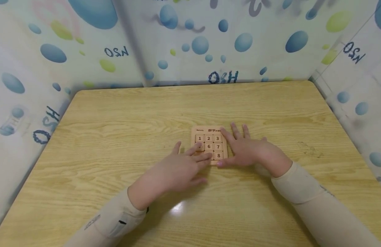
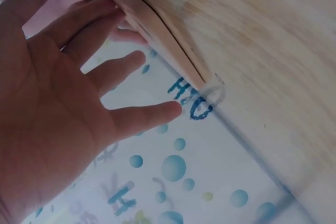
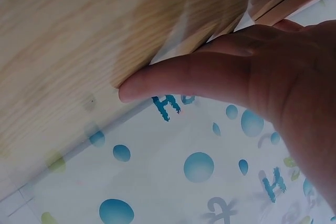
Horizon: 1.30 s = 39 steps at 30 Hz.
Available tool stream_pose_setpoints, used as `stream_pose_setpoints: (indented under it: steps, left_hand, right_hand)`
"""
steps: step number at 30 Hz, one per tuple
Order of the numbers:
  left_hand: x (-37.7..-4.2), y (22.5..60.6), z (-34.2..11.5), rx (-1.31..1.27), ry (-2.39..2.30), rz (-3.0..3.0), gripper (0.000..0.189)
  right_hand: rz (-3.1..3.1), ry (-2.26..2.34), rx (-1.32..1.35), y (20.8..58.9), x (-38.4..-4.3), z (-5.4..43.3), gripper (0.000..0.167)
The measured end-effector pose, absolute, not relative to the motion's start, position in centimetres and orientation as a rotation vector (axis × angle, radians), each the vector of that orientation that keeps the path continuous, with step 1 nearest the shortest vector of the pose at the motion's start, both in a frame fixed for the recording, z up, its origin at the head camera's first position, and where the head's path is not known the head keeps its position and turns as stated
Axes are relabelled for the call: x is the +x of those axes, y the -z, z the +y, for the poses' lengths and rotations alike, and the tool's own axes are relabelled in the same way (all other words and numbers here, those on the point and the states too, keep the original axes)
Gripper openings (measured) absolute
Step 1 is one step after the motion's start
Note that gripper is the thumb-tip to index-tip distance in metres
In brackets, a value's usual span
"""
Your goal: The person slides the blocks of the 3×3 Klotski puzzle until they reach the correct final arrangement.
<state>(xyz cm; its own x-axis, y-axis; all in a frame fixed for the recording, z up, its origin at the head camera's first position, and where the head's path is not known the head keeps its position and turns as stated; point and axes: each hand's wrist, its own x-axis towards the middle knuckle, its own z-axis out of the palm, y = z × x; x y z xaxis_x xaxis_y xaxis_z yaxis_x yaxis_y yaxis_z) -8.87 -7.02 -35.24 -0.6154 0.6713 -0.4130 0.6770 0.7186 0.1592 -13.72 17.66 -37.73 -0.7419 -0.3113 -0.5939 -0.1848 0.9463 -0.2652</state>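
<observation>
Sliding number tiles (image 1: 208, 146) seems the current step: my left hand (image 1: 179, 171), fingers spread, touches the puzzle board (image 1: 204, 130) on the tabletop (image 1: 131, 113), my right hand (image 1: 247, 151), also spread, flanks its right side, next move probably calls for a light, straight push.

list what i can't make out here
Number on the middle-left tile: head view, under fingers of the left hand.
Whether a tile fills the bottom-left corner of the number board: head view, same fingers.
Small heading lettering: head view, too small.
Tile faces: left wrist view, board edge-on.
Sleeves: head view, cut by bottom edge.
</observation>
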Motion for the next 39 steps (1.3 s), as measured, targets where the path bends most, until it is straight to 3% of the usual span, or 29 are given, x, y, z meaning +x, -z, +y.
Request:
stream_pose_setpoints:
  steps: [39]
  left_hand:
    - [-10.0,35.4,-8.5,0.904,0.098,2.547,0.069]
  right_hand:
    - [2.42,0.246,-0.338,37.6,-13.6,17.6,0.131]
